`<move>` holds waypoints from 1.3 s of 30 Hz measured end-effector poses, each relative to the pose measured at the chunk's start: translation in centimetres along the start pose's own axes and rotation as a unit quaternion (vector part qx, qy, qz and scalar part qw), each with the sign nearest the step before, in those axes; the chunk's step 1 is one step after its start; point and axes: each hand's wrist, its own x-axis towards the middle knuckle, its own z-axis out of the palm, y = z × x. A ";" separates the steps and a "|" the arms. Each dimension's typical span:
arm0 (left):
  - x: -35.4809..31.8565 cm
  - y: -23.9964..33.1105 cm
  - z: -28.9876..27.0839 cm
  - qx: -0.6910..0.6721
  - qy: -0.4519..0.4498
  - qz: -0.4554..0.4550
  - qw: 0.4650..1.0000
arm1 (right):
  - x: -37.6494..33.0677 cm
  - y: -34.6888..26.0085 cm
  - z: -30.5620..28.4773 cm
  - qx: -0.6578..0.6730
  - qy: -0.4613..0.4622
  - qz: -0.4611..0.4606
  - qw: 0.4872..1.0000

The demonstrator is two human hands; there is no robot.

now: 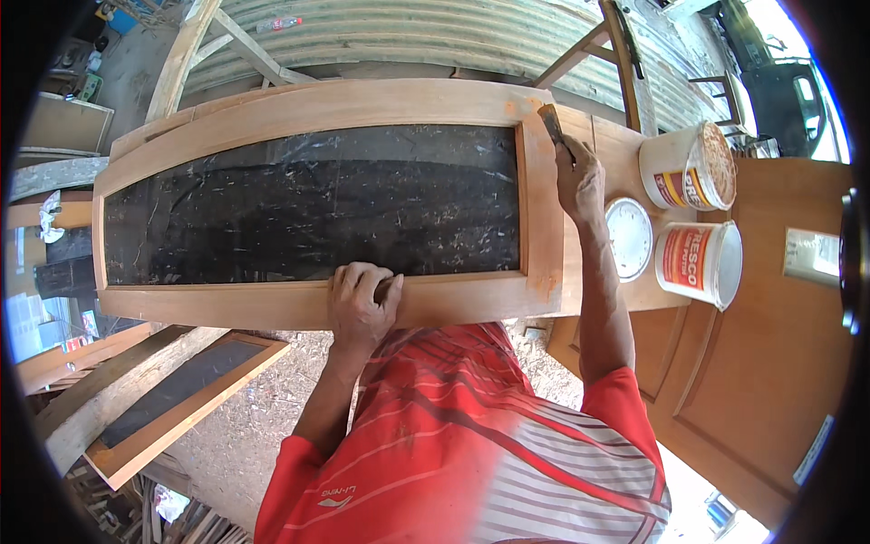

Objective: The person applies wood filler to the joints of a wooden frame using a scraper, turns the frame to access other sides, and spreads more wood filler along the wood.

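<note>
A wooden panel frame (426, 295) with a dark, dusty panel (317, 213) inside it lies across the work surface in front of me. My left hand (364, 301) rests on the near rail, its fingers bent over the inner edge. At the far right corner, my right hand (580, 177) grips a putty knife (550, 123), the blade pointing away from me over the wood. Orange-brown smears mark both right-hand corners of the frame. Under the right forearm, a round white lid (629, 239) is partly covered.
Two white buckets stand right of the frame: one crusted with brown filler (684, 172), the other (698, 263) tilted toward me. A brown panelled door (752, 354) leans further right. Lower left, another framed panel (181, 399) lies by a timber beam (136, 385). Corrugated sheeting (408, 41) lies beyond.
</note>
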 end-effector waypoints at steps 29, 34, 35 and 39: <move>0.9 -0.1 0.5 0.021 -0.001 -0.027 0.999 | 2.8 -1.2 0.9 -0.183 -0.126 -0.054 0.973; 0.6 -0.2 0.6 0.023 -0.003 -0.026 0.999 | 3.0 -2.6 -0.5 -0.228 -0.180 -0.024 0.956; 0.6 -0.1 0.5 0.023 -0.002 -0.027 0.999 | 3.6 -2.9 -0.7 -0.211 -0.172 -0.039 0.961; 0.6 -0.1 0.6 0.021 0.002 -0.031 0.999 | 3.6 -3.6 -1.0 -0.209 -0.176 -0.033 0.961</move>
